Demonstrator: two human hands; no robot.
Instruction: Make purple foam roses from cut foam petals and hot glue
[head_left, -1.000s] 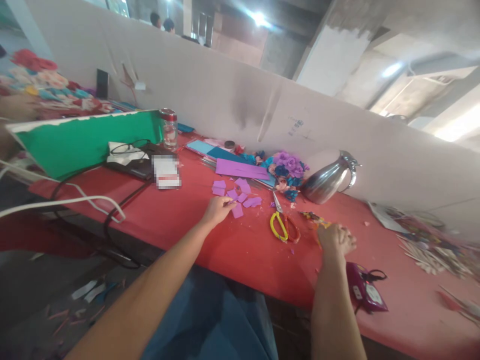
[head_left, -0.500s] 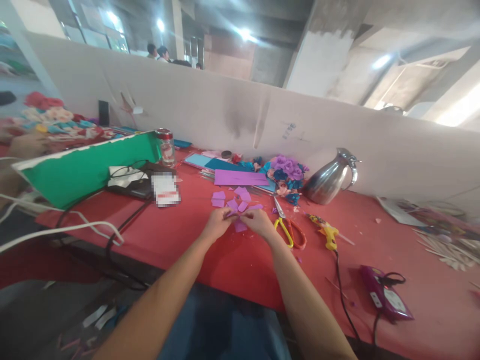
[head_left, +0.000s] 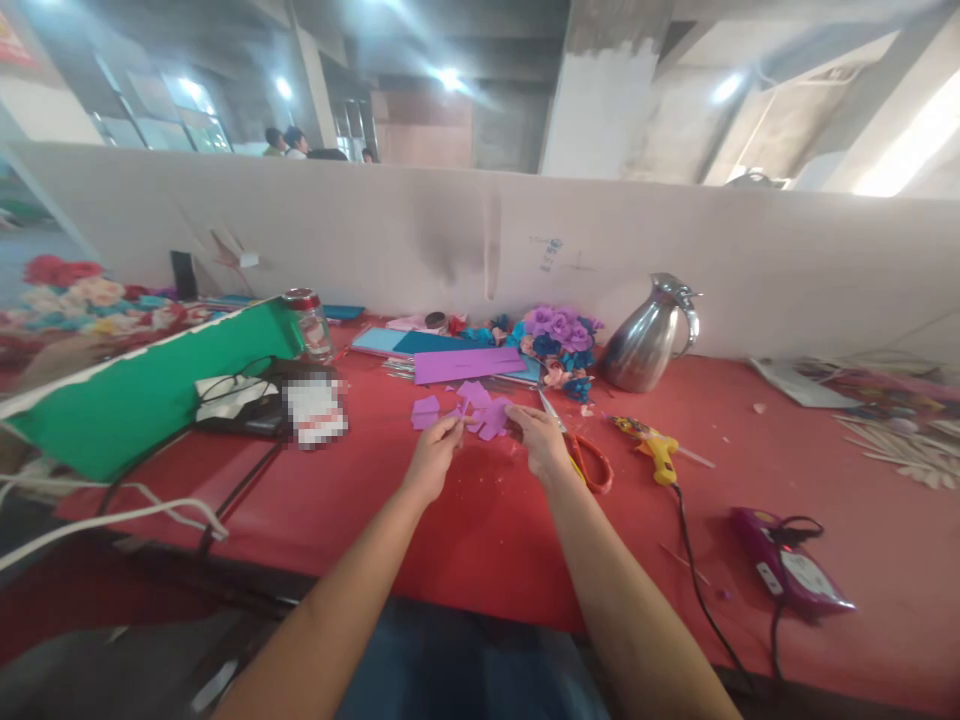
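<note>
My left hand (head_left: 436, 455), its thumb and fingers closed, pinches a small purple paper piece (head_left: 462, 409). Close on its right, my right hand (head_left: 538, 440) has its fingertips closed on the edge of another purple paper piece (head_left: 492, 417). Loose purple paper pieces (head_left: 425, 411) lie on the red table just beyond both hands. A pair of scissors (head_left: 598, 468) with red and yellow handles is partly hidden behind my right wrist. Past the loose pieces, a long purple paper strip (head_left: 461, 366) rests over blue sheets.
Purple and blue paper flowers (head_left: 562, 335) and a metal jug (head_left: 646, 340) stand at the back. A yellow glue gun (head_left: 660, 455) and a purple power box (head_left: 791, 565) with cords are on the right. A green board (head_left: 157, 395) and glass jar (head_left: 311, 330) are left.
My hands have moved apart, the right one now partly covering the scissors. The loose purple pieces between them lie in a different arrangement. The whole view has shifted and levelled slightly.
</note>
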